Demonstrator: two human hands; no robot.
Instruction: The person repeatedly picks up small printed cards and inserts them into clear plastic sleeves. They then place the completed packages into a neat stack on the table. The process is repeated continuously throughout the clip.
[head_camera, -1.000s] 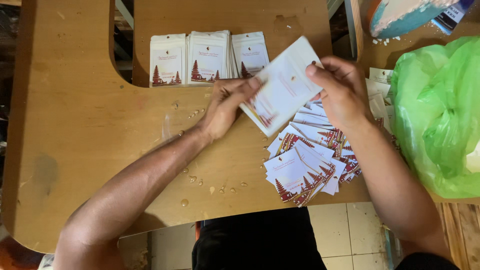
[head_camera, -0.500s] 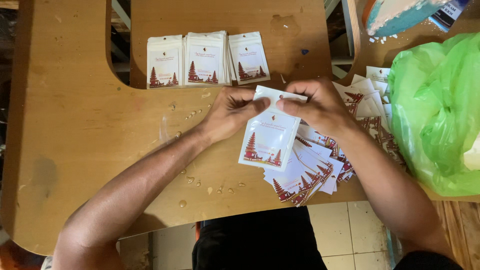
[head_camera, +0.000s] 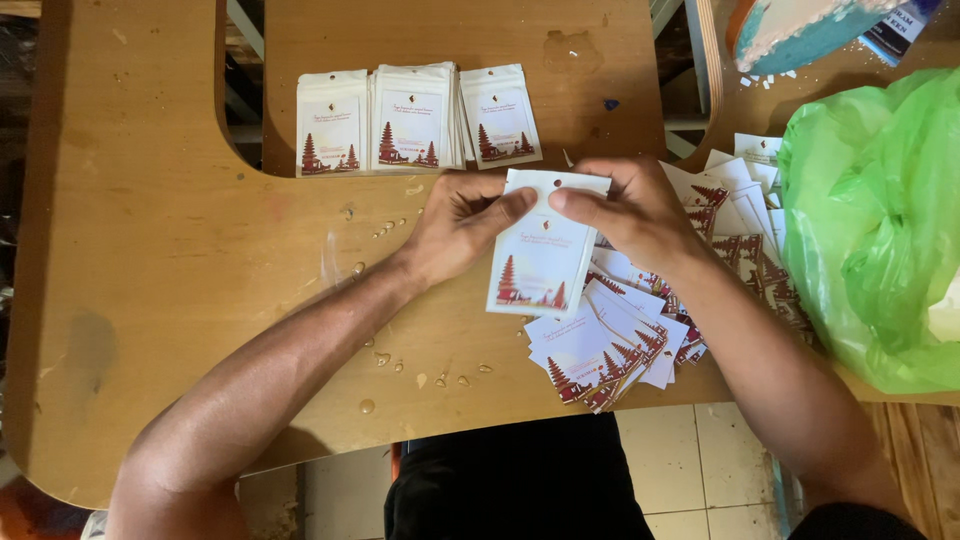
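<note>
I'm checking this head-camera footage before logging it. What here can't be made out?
- Head view: whether the white paper packet with red tree print is filled; it is opaque.
- Contents of the green plastic bag, cut off by the right edge.
- Lower cards of the loose pile of white printed cards, under the right hand and packet.
- Left hand: fingers behind the packet.
</note>
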